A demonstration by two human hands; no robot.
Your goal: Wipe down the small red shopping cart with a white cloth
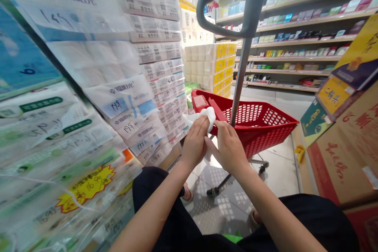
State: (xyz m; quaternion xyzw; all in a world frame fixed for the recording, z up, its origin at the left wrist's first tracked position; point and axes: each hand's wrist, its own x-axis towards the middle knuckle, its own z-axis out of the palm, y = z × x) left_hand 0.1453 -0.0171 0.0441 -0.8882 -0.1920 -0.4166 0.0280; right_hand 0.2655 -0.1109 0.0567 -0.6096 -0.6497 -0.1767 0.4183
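Both my hands meet in front of me over a crumpled white tissue or cloth (203,116). My left hand (195,140) has its fingers curled round the white wad. My right hand (228,145) pinches the same wad from the right side. Just beyond the hands stands a red wheeled shopping basket (265,124) with a grey pull handle (236,15) rising up past my view. My knees in dark trousers show below.
Stacked packs of toilet paper in clear wrap (97,86) fill the left side, close to my arm. Cardboard boxes (339,153) crowd the right. Store shelves with goods (295,43) run along the back. A tiled aisle floor (277,173) lies under the basket.
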